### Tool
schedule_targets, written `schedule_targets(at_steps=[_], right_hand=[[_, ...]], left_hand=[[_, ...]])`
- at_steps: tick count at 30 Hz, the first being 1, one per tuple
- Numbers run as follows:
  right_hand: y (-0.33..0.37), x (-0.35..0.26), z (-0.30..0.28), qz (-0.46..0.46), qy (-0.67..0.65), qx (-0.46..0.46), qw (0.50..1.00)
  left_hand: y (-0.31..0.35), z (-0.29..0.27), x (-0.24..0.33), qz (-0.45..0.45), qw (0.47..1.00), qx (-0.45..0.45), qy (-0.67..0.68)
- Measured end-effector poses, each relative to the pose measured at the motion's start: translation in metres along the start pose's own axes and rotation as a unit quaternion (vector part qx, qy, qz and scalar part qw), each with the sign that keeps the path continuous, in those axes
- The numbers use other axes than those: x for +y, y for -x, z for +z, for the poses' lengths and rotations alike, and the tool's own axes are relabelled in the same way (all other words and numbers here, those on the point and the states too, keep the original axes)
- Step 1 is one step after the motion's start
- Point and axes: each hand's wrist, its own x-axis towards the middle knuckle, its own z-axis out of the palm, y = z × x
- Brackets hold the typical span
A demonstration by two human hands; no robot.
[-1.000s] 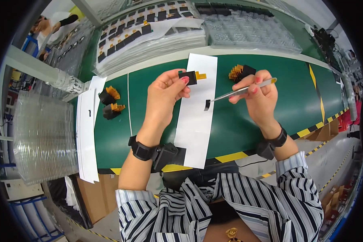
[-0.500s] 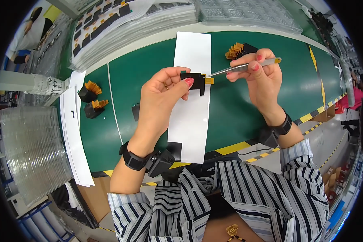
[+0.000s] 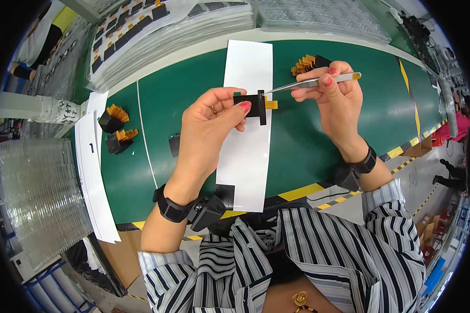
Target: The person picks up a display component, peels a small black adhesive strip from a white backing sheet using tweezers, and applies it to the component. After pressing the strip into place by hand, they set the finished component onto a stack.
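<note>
Pinched between thumb and fingers of my left hand [image 3: 209, 117] is a small flat black display module [image 3: 253, 106] with a short gold flex ribbon [image 3: 271, 105] sticking out to the right. A narrow black strip [image 3: 262, 116] lies across its right end, reaching above and below the module. My right hand [image 3: 337, 101] is closed round steel tweezers [image 3: 312, 82], pointing left. Their tip is at the upper part of the strip; whether it grips the strip I cannot tell. Beneath the module lies a long white sheet [image 3: 245, 167] on the green mat.
More gold-ribboned black modules sit in a stack [image 3: 309, 65] at the far right and in two groups [image 3: 115, 119] at the left. Another dark piece [image 3: 174, 144] lies beside my left wrist. Stacked clear trays [image 3: 183, 41] line the back; papers [image 3: 94, 172] lie left.
The upper part of the black strip now stands straight up across the module's end. The tweezers' tip has shifted slightly left and up with it. My left hand's hold is unchanged.
</note>
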Motion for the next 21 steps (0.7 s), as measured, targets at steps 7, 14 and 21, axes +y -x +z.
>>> schedule_targets(at_steps=[7,14,21], right_hand=[[-0.002,0.002,0.006,-0.291,0.132,0.084,0.944],[0.021,-0.007,0.037,-0.088,0.375,-0.021,0.923],[0.024,-0.002,0.037,-0.04,0.304,-0.005,0.952]], left_hand=[[0.002,-0.001,-0.004,-0.063,0.992,0.007,0.112],[0.008,0.013,-0.009,-0.032,0.982,-0.015,0.185],[0.01,0.017,-0.012,-0.014,0.988,-0.04,0.15]])
